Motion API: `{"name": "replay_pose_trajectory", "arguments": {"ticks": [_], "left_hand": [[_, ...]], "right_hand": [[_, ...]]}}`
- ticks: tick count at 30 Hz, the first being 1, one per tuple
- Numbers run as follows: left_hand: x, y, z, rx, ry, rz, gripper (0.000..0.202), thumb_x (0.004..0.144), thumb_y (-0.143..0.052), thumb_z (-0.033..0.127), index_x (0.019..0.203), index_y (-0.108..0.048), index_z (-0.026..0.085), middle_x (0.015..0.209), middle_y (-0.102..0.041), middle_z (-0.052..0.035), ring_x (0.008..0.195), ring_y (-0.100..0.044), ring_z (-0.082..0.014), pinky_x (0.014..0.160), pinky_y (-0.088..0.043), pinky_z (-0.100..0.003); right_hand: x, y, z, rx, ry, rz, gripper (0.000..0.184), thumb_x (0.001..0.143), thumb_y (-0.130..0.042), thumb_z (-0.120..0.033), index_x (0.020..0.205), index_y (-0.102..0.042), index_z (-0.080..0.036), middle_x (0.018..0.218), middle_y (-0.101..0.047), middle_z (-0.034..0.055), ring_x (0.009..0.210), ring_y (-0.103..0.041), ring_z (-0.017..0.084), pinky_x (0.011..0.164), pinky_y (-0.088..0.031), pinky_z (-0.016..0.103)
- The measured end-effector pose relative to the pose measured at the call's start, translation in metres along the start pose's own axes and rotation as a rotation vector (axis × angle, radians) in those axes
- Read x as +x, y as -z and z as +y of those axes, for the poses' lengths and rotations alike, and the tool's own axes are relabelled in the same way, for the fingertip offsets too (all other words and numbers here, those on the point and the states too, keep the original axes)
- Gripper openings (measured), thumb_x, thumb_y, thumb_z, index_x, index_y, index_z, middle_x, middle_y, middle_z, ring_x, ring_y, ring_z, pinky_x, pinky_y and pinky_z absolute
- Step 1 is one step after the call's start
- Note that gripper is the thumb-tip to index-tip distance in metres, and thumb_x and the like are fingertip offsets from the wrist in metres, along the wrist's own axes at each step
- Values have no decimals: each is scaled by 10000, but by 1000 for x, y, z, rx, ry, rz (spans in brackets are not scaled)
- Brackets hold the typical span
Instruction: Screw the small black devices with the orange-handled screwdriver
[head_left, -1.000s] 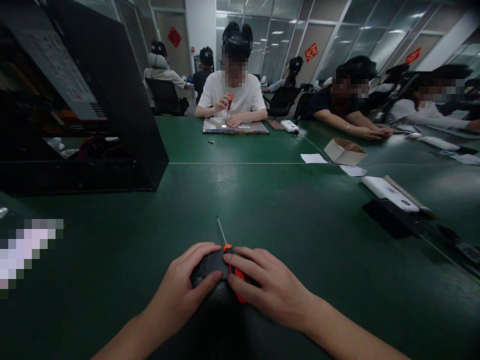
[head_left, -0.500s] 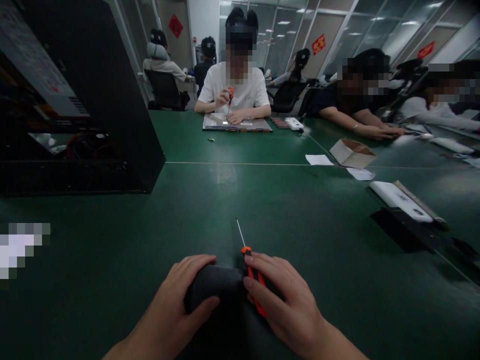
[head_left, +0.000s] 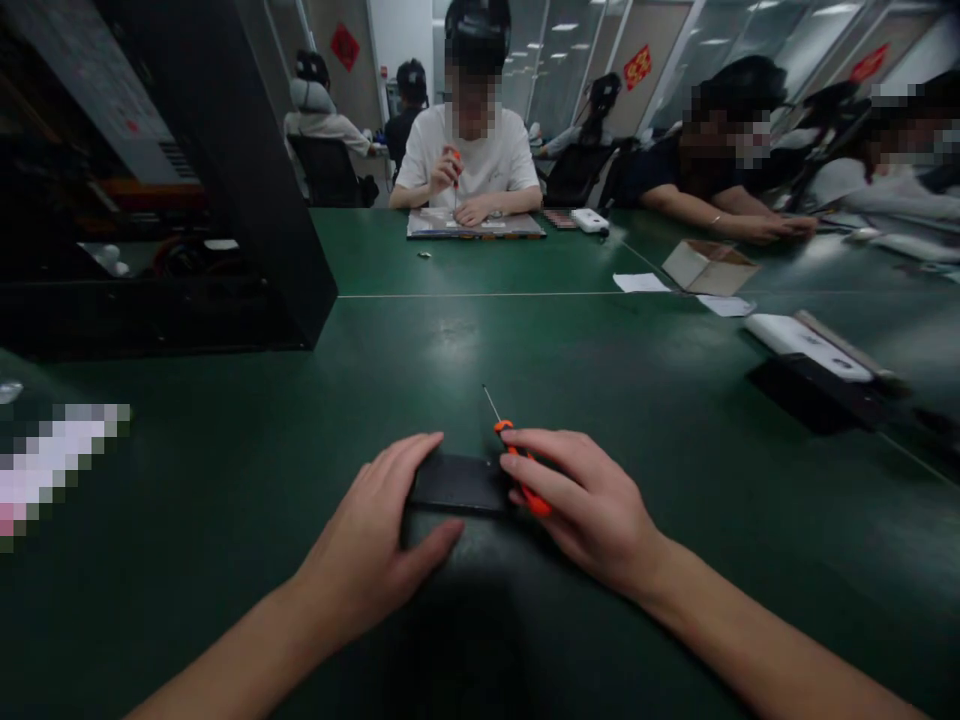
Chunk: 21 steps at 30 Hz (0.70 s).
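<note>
A flat black rectangular slab (head_left: 459,484) lies on the green table in front of me, its kind not clear. My left hand (head_left: 382,530) is around its left end, with the fingers at the far corner and the thumb stretched out, apart from the near edge. Across the slab's right end is my right hand (head_left: 577,485), closed around a screwdriver (head_left: 535,496) with an orange and black handle. The screwdriver's thin shaft points forward and slightly left, beyond the slab. My right fingers partly hide the handle and the slab's right end.
A large black cabinet (head_left: 285,230) stands at the left, with a blurred-out pale item (head_left: 60,460) nearer me. To the right are a white device (head_left: 810,345), a black item (head_left: 814,390) and a small open box (head_left: 709,268). A co-worker (head_left: 469,150) sits opposite, holding another screwdriver.
The slab, tilted between my hands before, now lies flatter and farther forward. Both hands have moved forward, and my left thumb has come away from the slab. The screwdriver stays in my right hand.
</note>
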<state>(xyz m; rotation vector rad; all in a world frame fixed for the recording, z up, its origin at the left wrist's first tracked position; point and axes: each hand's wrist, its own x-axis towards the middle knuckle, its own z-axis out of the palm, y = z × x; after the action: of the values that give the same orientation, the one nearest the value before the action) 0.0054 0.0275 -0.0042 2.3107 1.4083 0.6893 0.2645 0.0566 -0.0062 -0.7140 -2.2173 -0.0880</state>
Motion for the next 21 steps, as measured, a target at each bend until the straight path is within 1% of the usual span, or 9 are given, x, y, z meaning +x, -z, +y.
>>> {"name": "replay_pose_trajectory", "arguments": {"ticks": [3, 6, 9, 11, 12, 16, 18, 21], "left_hand": [[5, 2, 5, -17, -45, 13, 613, 944, -595, 386, 1483, -378, 191, 1466, -519, -164, 1340, -515, -327, 1119, -432, -521], [9, 4, 7, -75, -42, 51, 567, 953, -573, 381, 1452, -405, 171, 1405, -563, -157, 1286, -561, -305, 1098, -450, -497], [11, 4, 7, -112, -42, 83, 528, 953, -562, 384, 1415, -441, 160, 1353, -604, -154, 1242, -593, -301, 1084, -454, -498], [11, 5, 6, -144, -40, 90, 517, 957, -555, 380, 1408, -451, 151, 1330, -623, -153, 1222, -607, -296, 1075, -458, -491], [11, 5, 5, -159, -34, 89, 513, 958, -555, 376, 1407, -455, 150, 1323, -630, -152, 1216, -612, -293, 1071, -461, -486], [12, 7, 4, -195, -14, 72, 489, 940, -579, 350, 1383, -489, 164, 1308, -648, -138, 1203, -622, -293, 1061, -471, -477], [12, 8, 4, -211, -10, 65, 457, 937, -564, 316, 1365, -511, 164, 1310, -649, -132, 1210, -621, -293, 1068, -470, -475], [12, 9, 5, -234, 1, 58, 428, 944, -526, 274, 1356, -521, 159, 1323, -646, -130, 1230, -614, -290, 1085, -461, -474]], "right_hand": [[0, -3, 3, 66, -32, 28, 347, 969, -566, -166, 1313, -571, -207, 1295, -662, 150, 1193, -639, 224, 947, -560, 395], [1, -7, 3, 180, -70, 46, 367, 991, -519, -170, 1355, -512, -213, 1320, -645, 141, 1249, -612, 215, 1020, -541, 422], [0, -9, 0, 265, -50, 87, 381, 1003, -495, -181, 1379, -468, -237, 1310, -650, 117, 1265, -603, 211, 1051, -528, 442], [-1, -10, -2, 320, -51, 156, 384, 1003, -504, -188, 1377, -460, -258, 1288, -660, 96, 1232, -625, 208, 1032, -541, 437], [-2, -11, -3, 359, -73, 206, 384, 1002, -510, -191, 1375, -457, -268, 1269, -666, 86, 1193, -646, 206, 1007, -555, 432], [-5, -15, -2, 529, -222, 412, 364, 1021, -486, -232, 1376, -431, -294, 1196, -671, 65, 997, -704, 191, 881, -599, 418], [-6, -16, -1, 559, -256, 452, 346, 1029, -475, -264, 1371, -424, -290, 1166, -675, 65, 966, -705, 192, 842, -605, 411], [-8, -18, 0, 552, -265, 444, 346, 1028, -475, -284, 1368, -411, -279, 1149, -675, 71, 953, -699, 191, 825, -605, 409]]}}
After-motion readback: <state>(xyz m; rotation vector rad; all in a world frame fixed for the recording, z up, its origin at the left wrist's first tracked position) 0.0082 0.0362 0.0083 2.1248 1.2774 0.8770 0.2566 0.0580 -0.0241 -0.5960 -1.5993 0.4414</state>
